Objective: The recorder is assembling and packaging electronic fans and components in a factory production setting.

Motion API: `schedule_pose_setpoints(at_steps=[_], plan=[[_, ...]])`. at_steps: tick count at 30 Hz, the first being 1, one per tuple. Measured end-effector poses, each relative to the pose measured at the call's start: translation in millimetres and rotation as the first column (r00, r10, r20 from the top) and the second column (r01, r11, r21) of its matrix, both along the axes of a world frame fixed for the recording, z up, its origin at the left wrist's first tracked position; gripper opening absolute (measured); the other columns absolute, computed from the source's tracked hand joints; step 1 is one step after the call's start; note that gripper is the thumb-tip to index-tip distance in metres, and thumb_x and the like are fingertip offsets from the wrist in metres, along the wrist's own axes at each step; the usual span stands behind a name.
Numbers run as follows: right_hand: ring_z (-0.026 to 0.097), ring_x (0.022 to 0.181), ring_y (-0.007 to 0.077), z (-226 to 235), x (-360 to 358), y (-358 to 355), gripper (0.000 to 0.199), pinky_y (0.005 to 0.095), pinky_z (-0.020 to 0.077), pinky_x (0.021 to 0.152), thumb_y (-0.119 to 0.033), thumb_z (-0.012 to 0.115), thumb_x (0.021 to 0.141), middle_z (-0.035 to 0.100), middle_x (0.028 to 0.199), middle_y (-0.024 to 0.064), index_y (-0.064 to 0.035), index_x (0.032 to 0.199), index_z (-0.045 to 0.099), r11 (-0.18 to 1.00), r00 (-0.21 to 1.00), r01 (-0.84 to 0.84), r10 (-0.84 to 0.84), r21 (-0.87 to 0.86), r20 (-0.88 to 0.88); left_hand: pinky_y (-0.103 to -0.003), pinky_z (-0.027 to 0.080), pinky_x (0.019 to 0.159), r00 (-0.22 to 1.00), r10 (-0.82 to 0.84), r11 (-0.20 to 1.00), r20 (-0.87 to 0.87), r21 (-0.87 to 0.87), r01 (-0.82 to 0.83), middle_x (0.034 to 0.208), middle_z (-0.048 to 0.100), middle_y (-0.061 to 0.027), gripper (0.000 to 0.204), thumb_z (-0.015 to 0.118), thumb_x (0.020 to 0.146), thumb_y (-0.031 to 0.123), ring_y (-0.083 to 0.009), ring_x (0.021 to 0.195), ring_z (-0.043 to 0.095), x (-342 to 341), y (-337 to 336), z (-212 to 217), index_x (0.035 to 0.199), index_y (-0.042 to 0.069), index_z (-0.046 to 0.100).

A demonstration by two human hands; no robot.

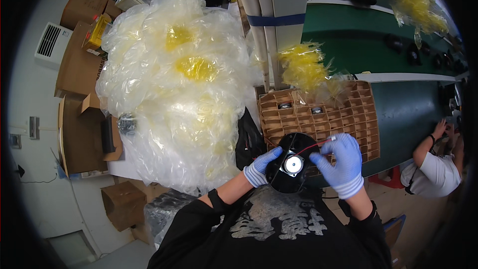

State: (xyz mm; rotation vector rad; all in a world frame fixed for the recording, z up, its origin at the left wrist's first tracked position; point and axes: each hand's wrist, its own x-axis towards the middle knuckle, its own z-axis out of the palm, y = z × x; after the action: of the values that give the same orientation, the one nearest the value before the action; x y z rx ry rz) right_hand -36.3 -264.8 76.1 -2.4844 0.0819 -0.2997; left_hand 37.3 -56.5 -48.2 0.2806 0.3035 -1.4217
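Note:
My left hand (263,167), in a pale blue knit glove, grips the left edge of a black oval housing (282,185) in front of my chest. A round silver speaker magnet (293,165) on a square metal frame sits in the housing's middle. From it a red wire (309,148) runs up to the right, to a small white connector at my right hand (341,164). That hand, gloved alike, has its fingers bent together round the wire's end. Just beyond the housing stands a divided cardboard box (369,119), with two round metal speakers (317,110) in its far cells.
Large heaps of clear plastic bags (174,94) cover the table at left. Yellow plastic film (304,65) hangs by a pillar (284,0). A green conveyor bench (403,104) runs right, where another person (433,167) works. Cardboard boxes (79,65) stand far left.

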Motion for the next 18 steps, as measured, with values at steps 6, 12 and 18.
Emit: schedule_pose_setpoints(at_steps=[6,12,18], plan=[[0.054,0.083,0.0264,3.8,7.4,30.9,0.031,0.0431,0.0414,0.080,-0.031,0.075,0.057,0.059,0.086,0.0041,-0.0111,0.073,0.058,0.966,0.962,-0.221,0.239,-0.133,0.134,-0.041,0.042,0.100,0.997,0.053,0.998,-0.048,-0.014,-0.053,0.126,0.051,-0.0156,0.055,0.056,0.089,0.031,-0.0260,0.113,0.053,4.1,-2.1,11.7,0.133,0.003,0.039],[0.055,0.086,0.0234,-1.7,11.7,37.0,0.034,0.0460,0.0395,0.092,-0.031,0.075,0.052,0.061,0.087,0.0022,-0.0136,0.080,0.066,0.944,0.967,-0.248,0.256,-0.219,0.009,-0.041,0.041,0.101,0.994,0.099,0.992,-0.034,-0.078,-0.102,0.128,0.050,-0.0144,0.050,0.050,0.093,0.026,-0.0256,0.115,0.052,2.6,-3.3,17.0,0.135,0.005,0.037],[0.055,0.086,0.0228,-1.8,8.5,39.6,0.028,0.0448,0.0392,0.093,-0.024,0.076,0.052,0.062,0.083,0.0010,-0.0138,0.077,0.066,0.951,0.965,-0.258,0.262,-0.171,0.001,-0.042,0.041,0.101,0.995,0.099,0.988,-0.015,-0.113,-0.100,0.128,0.050,-0.0134,0.051,0.053,0.092,0.028,-0.0252,0.115,0.052,-2.6,1.7,18.6,0.135,0.005,0.038]])
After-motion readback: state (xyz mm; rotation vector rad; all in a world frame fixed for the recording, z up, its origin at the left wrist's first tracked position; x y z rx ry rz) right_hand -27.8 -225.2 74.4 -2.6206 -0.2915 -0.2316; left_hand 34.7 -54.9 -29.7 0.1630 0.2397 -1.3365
